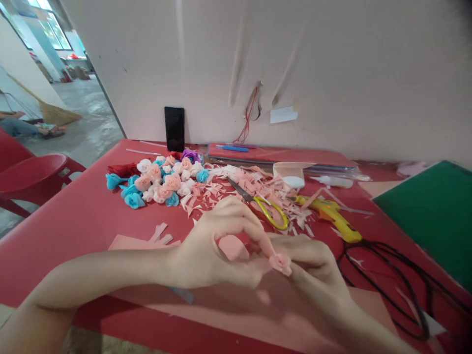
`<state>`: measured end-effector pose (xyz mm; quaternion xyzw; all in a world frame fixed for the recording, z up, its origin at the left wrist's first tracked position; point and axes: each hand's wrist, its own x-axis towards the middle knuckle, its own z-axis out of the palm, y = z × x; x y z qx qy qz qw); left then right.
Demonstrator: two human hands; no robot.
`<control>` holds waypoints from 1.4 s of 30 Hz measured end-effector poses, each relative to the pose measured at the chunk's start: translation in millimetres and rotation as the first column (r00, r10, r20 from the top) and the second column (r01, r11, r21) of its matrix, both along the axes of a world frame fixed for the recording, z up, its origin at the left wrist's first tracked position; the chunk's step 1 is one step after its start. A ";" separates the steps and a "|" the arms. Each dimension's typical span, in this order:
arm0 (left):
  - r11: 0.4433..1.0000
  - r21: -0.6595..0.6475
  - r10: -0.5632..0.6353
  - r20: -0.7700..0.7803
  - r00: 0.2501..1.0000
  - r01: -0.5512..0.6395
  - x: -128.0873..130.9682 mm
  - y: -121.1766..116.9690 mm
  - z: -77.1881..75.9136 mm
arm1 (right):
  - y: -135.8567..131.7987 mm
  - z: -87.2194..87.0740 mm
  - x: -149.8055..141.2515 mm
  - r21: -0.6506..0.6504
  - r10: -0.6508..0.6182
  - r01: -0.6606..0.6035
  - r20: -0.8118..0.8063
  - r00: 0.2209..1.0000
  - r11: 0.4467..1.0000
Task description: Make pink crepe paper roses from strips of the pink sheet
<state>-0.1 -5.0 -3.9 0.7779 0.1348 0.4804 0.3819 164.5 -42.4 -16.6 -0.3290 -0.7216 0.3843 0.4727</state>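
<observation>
A small pink paper rose [280, 264] sits between my two hands above the table. My left hand [221, 241] is closed, its thumb and fingertips pinching the rose's left side. Through the loop of those fingers shows a curved piece of pink paper [233, 247]; whether the hand grips it is unclear. My right hand [317, 265] is closed around the rose from the right and behind, with some fingertips hidden. Beneath both hands lies a large pink paper sheet [295, 319]. Yellow-handled scissors [271, 211] rest on paper scraps [210, 191] just beyond them.
Finished paper flowers [162, 182] are heaped at the back left, near a leaning phone [174, 129]. A yellow glue gun [332, 216] with a looped black cord [401, 275] lies to the right, beside a green board [431, 216]. A red chair [37, 172] stands left.
</observation>
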 end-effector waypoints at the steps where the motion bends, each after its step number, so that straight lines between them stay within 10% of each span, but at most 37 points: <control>1: 1.000 0.029 0.002 0.008 1.000 -0.002 0.3 0.2 0.3 | 0.4 0.9 0.5 0.007 0.026 -0.026 -0.013 1.000 1.000; 9: 0.969 0.236 -0.069 -0.030 0.997 0.074 -1.5 5.7 4.3 | 6.4 3.3 7.0 0.246 0.114 -0.116 0.024 0.993 0.962; 20: 0.972 0.193 -0.110 -0.127 0.986 0.133 -5.5 5.3 9.5 | 7.3 12.4 19.6 0.478 -0.002 -0.114 0.235 0.972 0.871; 42: 0.988 -0.025 -0.153 -0.157 0.976 0.151 -6.1 2.8 13.2 | 14.1 9.8 23.6 0.500 -0.028 -0.134 0.303 0.953 0.856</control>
